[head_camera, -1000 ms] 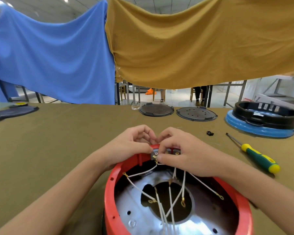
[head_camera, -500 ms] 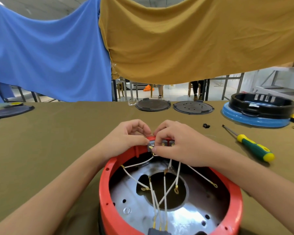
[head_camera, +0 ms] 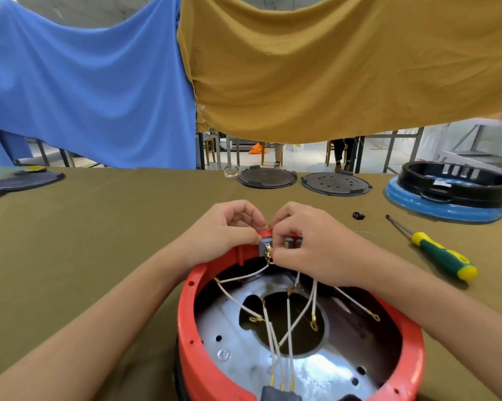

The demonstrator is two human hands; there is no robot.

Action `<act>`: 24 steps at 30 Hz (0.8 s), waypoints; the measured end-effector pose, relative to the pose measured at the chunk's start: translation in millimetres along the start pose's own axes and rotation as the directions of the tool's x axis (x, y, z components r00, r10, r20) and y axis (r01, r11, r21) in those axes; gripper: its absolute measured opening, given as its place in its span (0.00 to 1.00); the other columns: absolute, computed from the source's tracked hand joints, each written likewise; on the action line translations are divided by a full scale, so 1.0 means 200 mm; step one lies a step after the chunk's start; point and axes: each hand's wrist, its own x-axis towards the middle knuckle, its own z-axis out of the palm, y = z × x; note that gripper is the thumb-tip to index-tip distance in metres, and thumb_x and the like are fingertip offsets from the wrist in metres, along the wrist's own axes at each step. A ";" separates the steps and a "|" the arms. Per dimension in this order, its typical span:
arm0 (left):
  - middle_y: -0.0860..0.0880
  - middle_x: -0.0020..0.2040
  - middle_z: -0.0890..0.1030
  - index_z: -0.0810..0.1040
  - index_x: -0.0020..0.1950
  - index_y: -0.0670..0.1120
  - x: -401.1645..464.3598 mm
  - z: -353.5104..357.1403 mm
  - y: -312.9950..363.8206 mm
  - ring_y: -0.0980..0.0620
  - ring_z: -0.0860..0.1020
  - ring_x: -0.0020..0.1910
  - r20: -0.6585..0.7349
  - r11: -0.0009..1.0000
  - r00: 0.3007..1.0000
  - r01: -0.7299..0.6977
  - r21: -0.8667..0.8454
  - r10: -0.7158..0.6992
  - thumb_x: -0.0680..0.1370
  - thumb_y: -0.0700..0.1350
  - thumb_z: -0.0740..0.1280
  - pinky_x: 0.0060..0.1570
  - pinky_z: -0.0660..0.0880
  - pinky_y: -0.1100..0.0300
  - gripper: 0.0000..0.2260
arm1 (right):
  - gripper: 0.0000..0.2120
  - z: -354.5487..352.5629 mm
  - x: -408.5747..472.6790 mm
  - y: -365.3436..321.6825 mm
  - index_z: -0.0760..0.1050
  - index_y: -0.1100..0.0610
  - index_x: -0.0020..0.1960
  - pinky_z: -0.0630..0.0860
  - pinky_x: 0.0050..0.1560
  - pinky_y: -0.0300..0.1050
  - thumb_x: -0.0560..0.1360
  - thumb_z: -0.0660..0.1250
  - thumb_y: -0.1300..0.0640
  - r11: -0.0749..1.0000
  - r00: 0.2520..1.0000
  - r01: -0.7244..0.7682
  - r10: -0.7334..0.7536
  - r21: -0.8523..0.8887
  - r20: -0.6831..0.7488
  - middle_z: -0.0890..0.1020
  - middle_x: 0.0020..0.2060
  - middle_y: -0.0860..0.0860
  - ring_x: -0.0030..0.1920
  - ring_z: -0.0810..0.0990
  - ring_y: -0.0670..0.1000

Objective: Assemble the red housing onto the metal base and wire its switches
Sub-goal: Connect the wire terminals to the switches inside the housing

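Fingers of the left hand (head_camera: 223, 227) and right hand (head_camera: 310, 241) are pinched around a brass terminal (head_camera: 268, 252) at the grey switch (head_camera: 265, 246) on the red housing (head_camera: 192, 337), where the terminal could be bent or its white wire (head_camera: 244, 277) pulled loose by a skewed push.

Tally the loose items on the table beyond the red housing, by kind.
Round dark lids: 2
Screwdriver: 1
Black ring on blue base: 1
Small black part: 1
Dark flat piece, far left: 1
Total: 6
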 end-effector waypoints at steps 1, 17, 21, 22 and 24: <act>0.49 0.43 0.82 0.79 0.46 0.44 0.00 0.00 0.00 0.52 0.79 0.42 0.000 1.000 1.000 0.002 -0.001 -0.002 0.73 0.29 0.70 0.48 0.76 0.59 0.11 | 0.09 0.00 0.00 0.00 0.77 0.48 0.35 0.64 0.45 0.31 0.73 0.69 0.51 1.000 1.000 0.000 0.000 -0.003 0.001 0.72 0.50 0.38 0.51 0.69 0.33; 0.49 0.43 0.81 0.79 0.45 0.45 0.00 0.01 0.01 0.52 0.79 0.41 0.002 1.000 1.000 -0.004 -0.022 0.004 0.69 0.34 0.72 0.47 0.76 0.59 0.08 | 0.10 0.00 0.00 -0.01 0.78 0.47 0.35 0.65 0.48 0.31 0.76 0.69 0.50 0.999 1.000 0.001 -0.001 -0.051 -0.006 0.72 0.50 0.39 0.52 0.70 0.36; 0.48 0.43 0.81 0.79 0.45 0.46 0.00 0.01 0.01 0.51 0.78 0.42 0.001 1.000 1.000 0.004 -0.023 -0.004 0.65 0.40 0.70 0.49 0.75 0.56 0.09 | 0.10 0.00 0.00 -0.01 0.78 0.46 0.36 0.65 0.48 0.31 0.76 0.68 0.48 0.998 1.000 0.006 -0.006 -0.061 -0.002 0.72 0.51 0.39 0.52 0.69 0.37; 0.47 0.42 0.80 0.79 0.45 0.46 0.00 0.02 0.01 0.50 0.77 0.42 0.004 1.000 1.000 0.002 -0.026 -0.002 0.65 0.40 0.70 0.49 0.75 0.55 0.09 | 0.10 0.00 0.00 -0.01 0.78 0.47 0.36 0.66 0.49 0.32 0.76 0.68 0.48 0.998 1.000 0.009 -0.009 -0.068 -0.001 0.72 0.51 0.39 0.52 0.69 0.38; 0.47 0.41 0.81 0.79 0.46 0.46 0.00 0.02 0.00 0.50 0.78 0.42 0.012 0.999 1.000 0.007 -0.045 -0.006 0.65 0.40 0.70 0.50 0.75 0.56 0.10 | 0.10 0.00 0.00 -0.01 0.79 0.48 0.38 0.68 0.50 0.37 0.77 0.68 0.47 0.996 1.000 0.014 -0.013 -0.086 0.002 0.73 0.52 0.40 0.53 0.70 0.40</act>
